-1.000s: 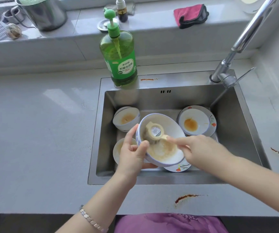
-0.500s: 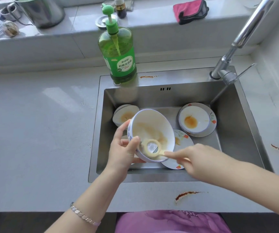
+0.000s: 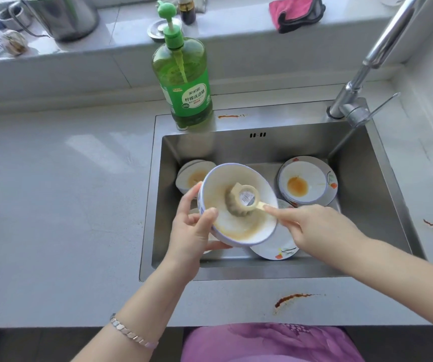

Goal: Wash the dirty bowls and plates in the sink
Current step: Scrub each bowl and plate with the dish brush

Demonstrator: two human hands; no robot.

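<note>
Nearest me, a brown streak [image 3: 291, 297] marks the worktop [image 3: 53, 205]. Over the sink [image 3: 236, 147], my left grip [image 3: 189, 231] holds the tilted dirty bowl [image 3: 218, 188], thumb over its rim. My right grip [image 3: 314, 228] is closed round the handle of the dish brush [image 3: 244, 199], whose head is pressed inside the bowl. A flowered plate [image 3: 275, 252] lies beneath. A stained plate [image 3: 312, 173] and a small bowl [image 3: 194, 176] sit behind, with the detergent bottle [image 3: 184, 82] beyond.

view: head-worn, single | faces: forward and down | range: close above rectangular stainless-steel sink [image 3: 236, 148] | 12 o'clock: green plastic soap bottle [image 3: 184, 82] | 1 o'clock: chrome tap [image 3: 351, 100]
</note>
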